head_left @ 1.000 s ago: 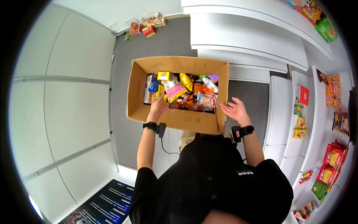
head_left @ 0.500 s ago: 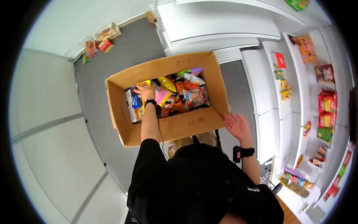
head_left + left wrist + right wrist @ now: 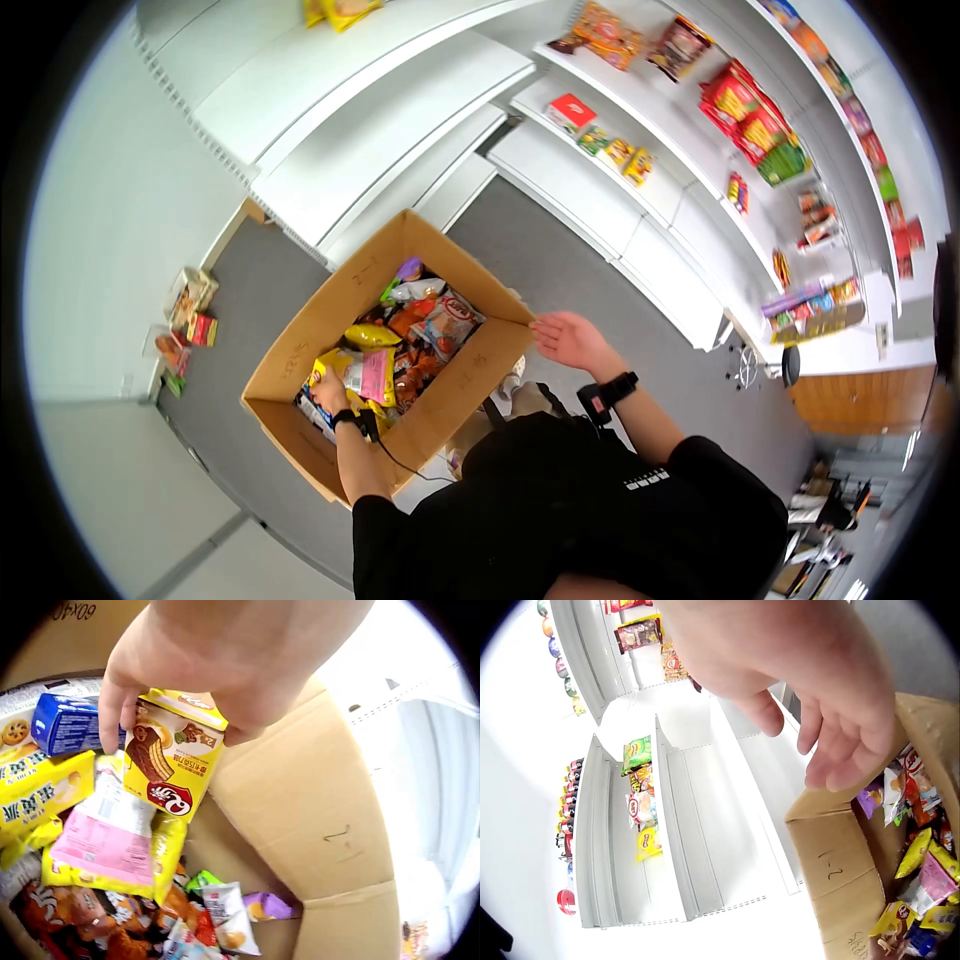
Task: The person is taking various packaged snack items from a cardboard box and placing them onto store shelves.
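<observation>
In the left wrist view my left hand [image 3: 210, 656] grips a yellow snack-cake box [image 3: 174, 754] between thumb and fingers, from above. The box is upright inside a large open carton [image 3: 465, 388]. Beside it are a blue packet [image 3: 67, 724], another yellow box [image 3: 45, 791] and a pink-and-yellow bag [image 3: 109, 832]. My right hand [image 3: 568, 342] is held at the carton's right corner, fingers extended, holding nothing. The right wrist view shows this hand's fingers [image 3: 840, 750] overlapping the carton's rim.
White shelves [image 3: 400, 110] stand ahead, and others on the right carry snack bags [image 3: 750, 120] and small boxes [image 3: 570, 113]. More packages [image 3: 190, 300] lie on the grey floor by the left wall. A stool [image 3: 790, 366] stands far right.
The head view has swung rightward, so the carton appears turned and lower left. My left hand has moved to the yellow snack-cake box and now grips it. The right hand remains beside the carton.
</observation>
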Demonstrator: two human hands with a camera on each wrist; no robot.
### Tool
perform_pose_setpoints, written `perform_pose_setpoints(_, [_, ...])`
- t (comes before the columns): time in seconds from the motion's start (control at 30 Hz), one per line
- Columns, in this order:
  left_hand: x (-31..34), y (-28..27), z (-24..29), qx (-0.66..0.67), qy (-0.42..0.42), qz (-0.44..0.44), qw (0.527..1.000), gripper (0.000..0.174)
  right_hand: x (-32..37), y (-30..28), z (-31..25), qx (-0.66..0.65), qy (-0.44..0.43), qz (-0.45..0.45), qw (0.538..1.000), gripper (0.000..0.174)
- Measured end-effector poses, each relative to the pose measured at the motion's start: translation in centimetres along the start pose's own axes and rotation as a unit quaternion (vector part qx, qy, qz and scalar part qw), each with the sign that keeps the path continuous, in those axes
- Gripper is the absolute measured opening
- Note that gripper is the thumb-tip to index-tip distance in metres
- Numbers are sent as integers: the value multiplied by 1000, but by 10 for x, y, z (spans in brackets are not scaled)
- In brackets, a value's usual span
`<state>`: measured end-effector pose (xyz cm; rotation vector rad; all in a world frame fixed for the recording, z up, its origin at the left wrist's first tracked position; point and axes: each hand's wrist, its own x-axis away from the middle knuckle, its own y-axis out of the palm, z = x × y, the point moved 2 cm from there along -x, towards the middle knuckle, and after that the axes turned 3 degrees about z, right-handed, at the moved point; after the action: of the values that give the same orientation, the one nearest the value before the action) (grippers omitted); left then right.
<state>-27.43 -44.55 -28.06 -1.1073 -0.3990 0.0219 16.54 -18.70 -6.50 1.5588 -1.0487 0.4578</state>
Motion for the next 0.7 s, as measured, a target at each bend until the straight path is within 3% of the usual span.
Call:
perform_pose_setpoints(0.07, [7,-7,3,103,75,-83,988,69,-2,1,-2,4,6,-21,1000,39])
perform_pose_setpoints(0.1, [11,-1,5,233,76,-135,960,55,-3,1,-3,6,7,-33,999,39])
perform_pose_setpoints(0.17, [73,-45,43,288,32,-203,935,46,-3,-6,-7,6,12,-56,998,37])
perform_pose_setpoints(0.3, [134,-63,80,312,97,-284,902,46,5,-21,-32,-12,24,-81,996,32])
perform_pose_setpoints(0.4, [239,-92,126,339,191,-333,859,50,27,-43,-72,-8,15,-102,995,30])
perform_pose_setpoints(0.53, [389,-84,175,366,292,-458,756,60,64,-83,-131,30,7,-117,993,35])
perform_pose_setpoints(0.67, [508,-48,219,319,452,-499,668,66,97,-128,-179,54,15,-126,990,51])
perform_pose_setpoints(0.7, [538,-45,229,327,430,-540,646,70,106,-137,-190,64,9,-125,990,54])
